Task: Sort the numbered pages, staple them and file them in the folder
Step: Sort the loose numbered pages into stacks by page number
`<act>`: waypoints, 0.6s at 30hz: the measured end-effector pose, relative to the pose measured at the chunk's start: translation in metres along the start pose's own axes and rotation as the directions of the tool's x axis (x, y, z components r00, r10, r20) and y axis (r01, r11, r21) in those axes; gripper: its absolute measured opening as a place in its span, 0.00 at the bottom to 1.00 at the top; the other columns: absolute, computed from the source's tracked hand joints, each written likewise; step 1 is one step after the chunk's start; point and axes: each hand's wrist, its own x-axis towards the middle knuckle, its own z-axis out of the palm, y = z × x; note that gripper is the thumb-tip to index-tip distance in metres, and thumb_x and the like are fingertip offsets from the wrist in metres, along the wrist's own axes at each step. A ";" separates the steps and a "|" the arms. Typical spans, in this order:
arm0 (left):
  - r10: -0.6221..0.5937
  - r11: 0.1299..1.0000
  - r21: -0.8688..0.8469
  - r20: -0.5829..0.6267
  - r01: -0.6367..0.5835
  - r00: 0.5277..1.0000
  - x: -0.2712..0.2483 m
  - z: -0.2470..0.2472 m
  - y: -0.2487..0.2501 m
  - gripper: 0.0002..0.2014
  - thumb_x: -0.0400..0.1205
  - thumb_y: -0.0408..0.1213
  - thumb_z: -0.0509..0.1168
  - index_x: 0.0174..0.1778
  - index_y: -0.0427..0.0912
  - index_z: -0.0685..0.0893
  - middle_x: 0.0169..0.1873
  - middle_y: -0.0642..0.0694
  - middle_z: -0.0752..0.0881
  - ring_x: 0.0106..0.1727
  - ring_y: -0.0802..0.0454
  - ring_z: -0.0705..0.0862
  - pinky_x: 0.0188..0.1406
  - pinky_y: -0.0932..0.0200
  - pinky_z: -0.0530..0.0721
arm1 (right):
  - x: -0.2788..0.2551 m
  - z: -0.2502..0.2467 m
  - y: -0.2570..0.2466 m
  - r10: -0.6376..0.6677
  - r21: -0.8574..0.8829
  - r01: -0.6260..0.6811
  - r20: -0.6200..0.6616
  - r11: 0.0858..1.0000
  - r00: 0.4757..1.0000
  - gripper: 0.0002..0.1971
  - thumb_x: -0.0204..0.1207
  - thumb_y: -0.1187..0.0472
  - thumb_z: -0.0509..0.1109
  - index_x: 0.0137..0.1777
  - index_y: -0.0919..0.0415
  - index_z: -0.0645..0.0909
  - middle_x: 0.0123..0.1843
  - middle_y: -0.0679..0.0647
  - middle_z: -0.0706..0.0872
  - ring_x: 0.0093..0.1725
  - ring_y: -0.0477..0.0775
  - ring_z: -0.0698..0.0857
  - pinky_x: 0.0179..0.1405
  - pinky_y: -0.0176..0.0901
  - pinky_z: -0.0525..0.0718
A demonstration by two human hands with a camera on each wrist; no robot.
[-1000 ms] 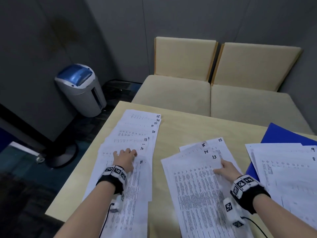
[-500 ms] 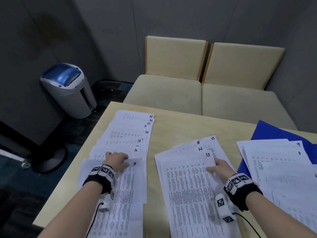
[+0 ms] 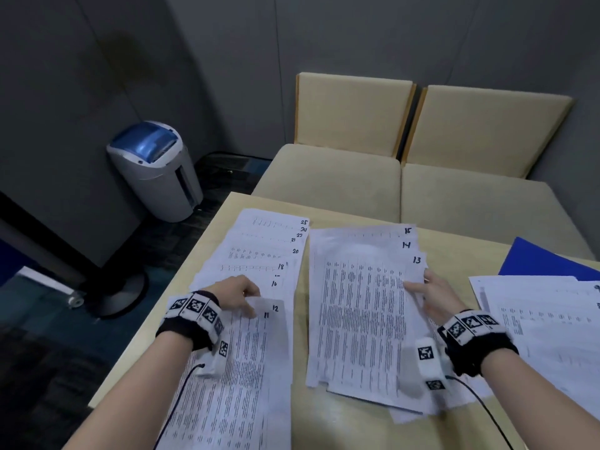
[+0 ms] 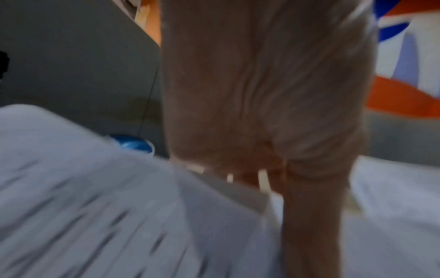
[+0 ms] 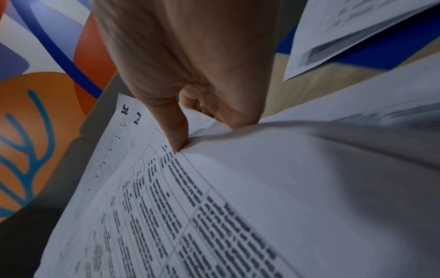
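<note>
Sorting numbered pages at a pale wooden table (image 3: 334, 427), we work with both hands on two spreads of printed sheets. Our right hand (image 3: 433, 295) pinches the right edge of the middle stack (image 3: 360, 306), thumb on top and fingers curled beneath, beside the handwritten 13; the sheets marked 14 and 15 show fanned behind it. From the right wrist the thumb (image 5: 176, 131) presses the paper (image 5: 214, 206) into a small crease at that edge. Our left hand (image 3: 235, 293) rests on the left spread (image 3: 256, 264), its fingers curled at the top corner of the sheets marked 11 and 12, which lifts slightly; whether they actually pinch it we cannot tell, and the left wrist view is blurred. Beyond that hand the pages marked 16, 18, 20 and up to 25 lie fanned toward the far edge. A third pile of pages (image 3: 548, 323) lies at the right, partly over the blue folder (image 3: 539, 259). Two beige cushioned seats (image 3: 402, 180) and a blue-lidded bin (image 3: 156, 170) stand beyond the table.
</note>
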 end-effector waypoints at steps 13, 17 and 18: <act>-0.033 0.991 -0.121 0.236 0.063 0.971 -0.034 -0.045 0.029 0.09 0.70 0.44 0.78 0.39 0.44 0.89 0.31 0.43 0.83 0.30 0.46 0.77 0.32 0.61 0.72 | 0.027 0.135 0.081 0.212 -0.347 -0.123 0.231 0.930 0.950 0.24 0.67 0.74 0.68 0.65 0.66 0.77 0.58 0.60 0.87 0.54 0.61 0.87 0.56 0.56 0.86; -0.070 0.994 -0.081 0.094 0.078 0.993 -0.008 -0.019 0.039 0.15 0.74 0.37 0.76 0.51 0.32 0.86 0.49 0.32 0.85 0.45 0.39 0.86 0.42 0.55 0.84 | 0.047 0.166 0.128 0.275 -0.399 -0.168 0.229 0.901 0.934 0.22 0.61 0.70 0.62 0.57 0.67 0.83 0.49 0.61 0.89 0.43 0.61 0.88 0.49 0.58 0.88; -0.076 0.991 -0.101 0.095 0.086 0.993 -0.002 -0.013 0.036 0.11 0.74 0.35 0.76 0.48 0.34 0.87 0.43 0.35 0.88 0.41 0.41 0.86 0.42 0.56 0.84 | 0.053 0.172 0.139 0.290 -0.360 -0.197 0.228 0.912 0.929 0.21 0.62 0.73 0.60 0.55 0.67 0.83 0.49 0.64 0.90 0.48 0.65 0.88 0.53 0.63 0.87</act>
